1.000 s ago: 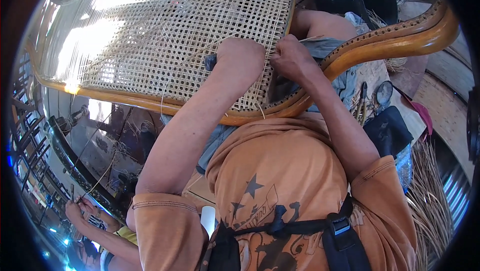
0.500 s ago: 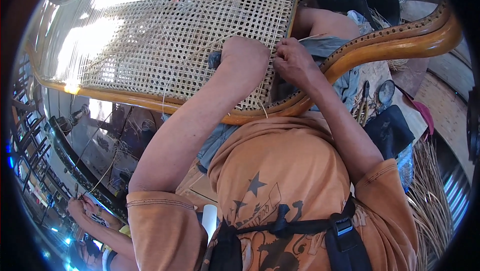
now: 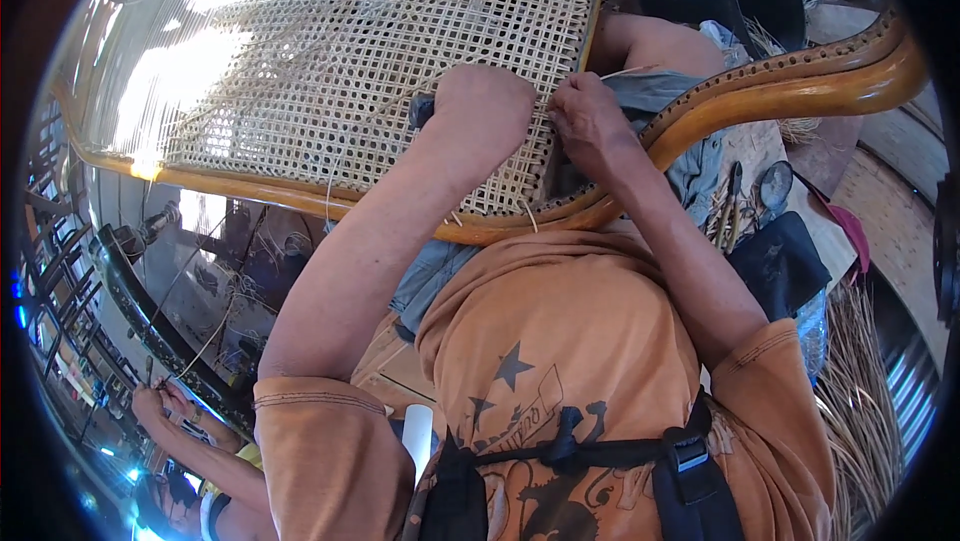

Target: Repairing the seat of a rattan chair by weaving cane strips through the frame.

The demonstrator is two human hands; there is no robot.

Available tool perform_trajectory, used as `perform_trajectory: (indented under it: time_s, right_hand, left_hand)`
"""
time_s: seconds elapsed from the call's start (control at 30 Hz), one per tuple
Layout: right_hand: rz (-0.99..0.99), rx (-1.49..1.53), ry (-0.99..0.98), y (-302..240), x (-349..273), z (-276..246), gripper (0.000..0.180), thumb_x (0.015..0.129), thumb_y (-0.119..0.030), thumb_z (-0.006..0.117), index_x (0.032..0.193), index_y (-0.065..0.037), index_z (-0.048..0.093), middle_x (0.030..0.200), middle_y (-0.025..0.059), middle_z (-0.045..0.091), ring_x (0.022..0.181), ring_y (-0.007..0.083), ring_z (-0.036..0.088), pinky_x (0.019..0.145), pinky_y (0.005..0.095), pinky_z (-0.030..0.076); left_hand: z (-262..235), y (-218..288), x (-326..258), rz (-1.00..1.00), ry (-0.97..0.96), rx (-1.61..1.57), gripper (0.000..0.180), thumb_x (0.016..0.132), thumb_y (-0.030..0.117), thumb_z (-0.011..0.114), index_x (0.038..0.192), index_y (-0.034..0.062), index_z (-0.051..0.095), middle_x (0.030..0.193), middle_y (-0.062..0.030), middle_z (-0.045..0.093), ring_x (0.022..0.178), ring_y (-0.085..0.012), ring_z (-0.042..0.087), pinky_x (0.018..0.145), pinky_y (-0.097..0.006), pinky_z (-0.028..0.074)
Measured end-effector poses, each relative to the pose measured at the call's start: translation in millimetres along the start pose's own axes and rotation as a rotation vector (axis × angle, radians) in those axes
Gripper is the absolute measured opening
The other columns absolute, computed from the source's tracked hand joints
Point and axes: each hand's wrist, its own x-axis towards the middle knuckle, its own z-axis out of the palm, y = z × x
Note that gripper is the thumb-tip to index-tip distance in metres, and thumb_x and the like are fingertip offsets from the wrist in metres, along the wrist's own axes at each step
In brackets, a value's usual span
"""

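Observation:
A woven cane panel (image 3: 390, 51) with an open grid stretches across a curved, varnished wooden frame (image 3: 300, 203) in front of me. My left hand (image 3: 485, 106) rests on the panel near its right edge, closed, back upward, with its fingers mostly hidden. Beside it, a dark rounded thing (image 3: 422, 109) pokes out; whether the hand holds it cannot be told. Right at the panel's edge, my right hand (image 3: 590, 119) is closed in a pinch at the weave. A thin cane strand (image 3: 632, 70) runs off to the right from those fingers.
A curved wooden arm with drilled holes (image 3: 780, 91) sweeps to the right. Tools (image 3: 730, 206), a round dark dish (image 3: 775, 184) and a black pouch (image 3: 778, 259) lie at right, above bundled cane strips (image 3: 860, 391). Another person's hands (image 3: 160, 403) work at lower left.
My left hand has shifted slightly left and up. My right hand has edged a little, its fingers still pinched at the panel's edge.

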Motion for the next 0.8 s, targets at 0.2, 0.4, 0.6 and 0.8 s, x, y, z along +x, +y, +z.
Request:
perform_trajectory:
  time_s: [0.2, 0.4, 0.6, 0.8]
  right_hand:
    - [0.189, -0.163, 0.067, -32.3, 0.5, -2.5, 0.021, 0.073, -0.006, 0.058, 0.093, -0.002, 0.060, 0.103, 0.0155, 0.053, 0.103, 0.0343, 0.050, 0.083, 0.0430, 0.046]
    - [-0.192, -0.409, -0.074, -28.7, 13.7, -32.0, 0.020, 0.073, -0.011, 0.060, 0.093, -0.005, 0.060, 0.101, 0.0103, 0.055, 0.103, 0.0306, 0.052, 0.084, 0.0411, 0.047]
    - [-0.376, -0.304, -0.127, -11.5, 31.5, -33.5, 0.013, 0.071, -0.002, 0.058, 0.083, -0.007, 0.059, 0.087, 0.0089, 0.056, 0.088, 0.0297, 0.056, 0.074, 0.0367, 0.050]
    - [-0.286, -0.401, -0.319, -30.2, 46.6, -44.1, 0.010, 0.074, -0.008, 0.058, 0.083, -0.005, 0.061, 0.087, 0.0116, 0.059, 0.087, 0.0296, 0.059, 0.075, 0.0377, 0.050]
  left_hand:
    - [2.7, -5.4, 6.0, -0.134, -0.051, -0.116, 0.027, 0.082, 0.027, 0.054, 0.085, 0.0036, 0.067, 0.088, -0.0176, 0.066, 0.085, -0.0321, 0.064, 0.073, -0.042, 0.051]
    - [-8.9, -20.2, -8.3, -0.344, -0.085, -0.169, 0.036, 0.083, 0.038, 0.055, 0.085, 0.0039, 0.067, 0.087, -0.0160, 0.066, 0.084, -0.0334, 0.064, 0.073, -0.042, 0.050]
    - [5.6, -33.1, -48.9, -0.453, -0.031, -0.233, 0.041, 0.085, 0.041, 0.052, 0.078, 0.0039, 0.066, 0.077, -0.0183, 0.064, 0.078, -0.0351, 0.063, 0.069, -0.045, 0.048]
    - [18.6, -35.7, -71.4, -0.529, 0.037, -0.297, 0.044, 0.085, 0.044, 0.050, 0.073, 0.0043, 0.064, 0.072, -0.0176, 0.062, 0.073, -0.0364, 0.061, 0.066, -0.046, 0.047]
